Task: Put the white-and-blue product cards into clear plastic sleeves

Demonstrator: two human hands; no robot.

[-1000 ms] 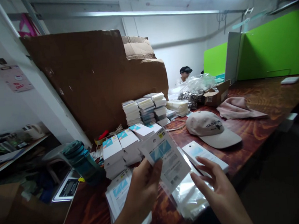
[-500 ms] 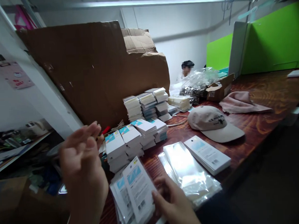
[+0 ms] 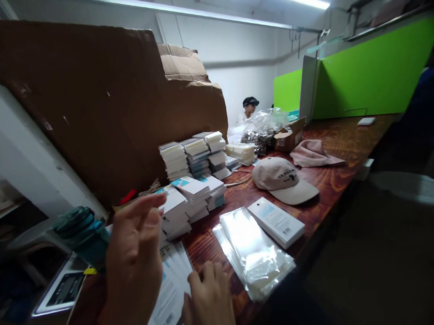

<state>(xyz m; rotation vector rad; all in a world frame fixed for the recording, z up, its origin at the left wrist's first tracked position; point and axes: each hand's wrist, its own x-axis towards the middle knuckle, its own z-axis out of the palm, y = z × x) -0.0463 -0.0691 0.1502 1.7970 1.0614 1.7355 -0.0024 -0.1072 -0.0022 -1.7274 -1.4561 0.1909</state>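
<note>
My left hand [image 3: 136, 254] is raised at the lower left. Its fingers stretch to the right with the thumb close to them, and nothing shows in it. Below it lies an overlapping pile of printed cards in clear sleeves [image 3: 167, 293], partly hidden by that hand. My right hand [image 3: 210, 301] rests low at the pile's right edge, fingers bent downward, thumb apart; I see nothing held in it. To its right are clear plastic bags [image 3: 249, 250] in a shiny stack. Beside them sits a stack of printed cards [image 3: 276, 220] with a hole at the top.
Several card stacks [image 3: 195, 192] stand behind my hands, before a tall cardboard sheet [image 3: 101, 100]. A beige cap [image 3: 281, 178], a pink cloth [image 3: 314, 153] and an open carton [image 3: 290, 135] lie farther right. A teal bottle [image 3: 86, 237] stands left. A person [image 3: 250, 107] is at the back.
The view has swung right. My right hand has come away from the sleeved card at its fingertips and now bends beside the pile. My left hand stays raised, fingers pointing more to the right.
</note>
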